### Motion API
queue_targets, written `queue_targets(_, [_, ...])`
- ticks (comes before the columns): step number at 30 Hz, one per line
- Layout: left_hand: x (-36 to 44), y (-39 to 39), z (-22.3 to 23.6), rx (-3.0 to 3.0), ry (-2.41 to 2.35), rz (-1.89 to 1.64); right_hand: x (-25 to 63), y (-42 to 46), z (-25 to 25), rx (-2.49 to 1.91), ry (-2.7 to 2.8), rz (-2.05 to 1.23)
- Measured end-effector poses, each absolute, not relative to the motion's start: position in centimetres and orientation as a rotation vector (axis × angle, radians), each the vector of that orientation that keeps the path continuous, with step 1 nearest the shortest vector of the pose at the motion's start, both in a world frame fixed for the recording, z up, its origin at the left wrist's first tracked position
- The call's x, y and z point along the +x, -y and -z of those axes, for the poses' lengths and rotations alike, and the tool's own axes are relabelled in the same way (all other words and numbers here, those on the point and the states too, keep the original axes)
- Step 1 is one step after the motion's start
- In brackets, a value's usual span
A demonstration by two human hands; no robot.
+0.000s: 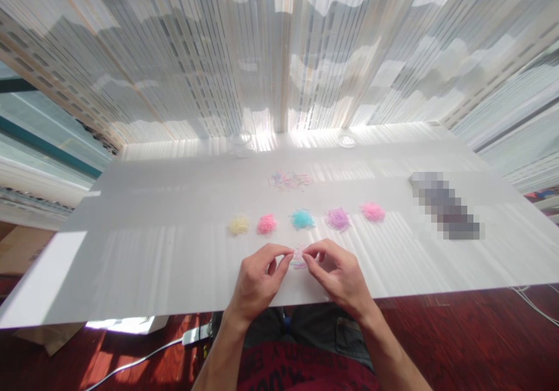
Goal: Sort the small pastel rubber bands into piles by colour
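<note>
Left hand (257, 280) and right hand (340, 274) face each other near the table's (174, 280) front edge, fingertips pinched narrow; cannot tell if either grips a strand. Small mixed strands (299, 264) lie between, probably for close reach. Beyond, toward mid-table: yellow (239, 225), coral (266, 224), teal (303, 219), purple (338, 219), pink heaps (372, 212), spaced presumably so colours stay apart.

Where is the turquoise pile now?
In the head view, the turquoise pile lies mid-table, between the coral-pink pile on its left and the purple pile.
</note>
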State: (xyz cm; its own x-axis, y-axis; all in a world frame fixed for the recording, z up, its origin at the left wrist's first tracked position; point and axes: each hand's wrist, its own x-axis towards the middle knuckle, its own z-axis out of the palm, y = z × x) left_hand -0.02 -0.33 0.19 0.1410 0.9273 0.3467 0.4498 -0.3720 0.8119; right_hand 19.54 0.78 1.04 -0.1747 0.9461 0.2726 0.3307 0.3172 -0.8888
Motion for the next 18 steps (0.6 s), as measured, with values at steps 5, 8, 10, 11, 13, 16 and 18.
queue_targets(5, [0.0, 0.4, -0.2, 1.883, -1.333, -1.155, 19.6, -0.8, -1.0, -1.164, 1.699, -0.876])
queue_targets(8, [-0.1, 0.3, -0.2, 1.880, -1.329, -1.159, 19.5, -0.8, -1.0, -1.159, 1.695, -0.859])
queue_targets(10, [-0.1, 0.3, -0.3, 1.882, -1.329, -1.161, 19.3, -0.6, -1.1, -1.161, 1.693, -0.835])
queue_targets(11, [-0.1, 0.3, -0.3, 1.881, -1.333, -1.159, 19.2, -0.5, -1.1, -1.172, 1.688, -0.817])
queue_targets(13, [-0.1, 0.3, -0.4, 1.872, -1.349, -1.152, 19.4, -0.4, -1.3, -1.225, 1.659, -0.762])
queue_targets(16, [0.0, 0.3, -0.4, 1.867, -1.364, -1.153, 21.2, -0.9, -1.7, -1.384, 1.549, -0.593])
queue_targets(18, [0.0, 0.3, -0.4, 1.879, -1.361, -1.158, 23.4, -1.7, -1.8, -1.509, 1.393, -0.392])
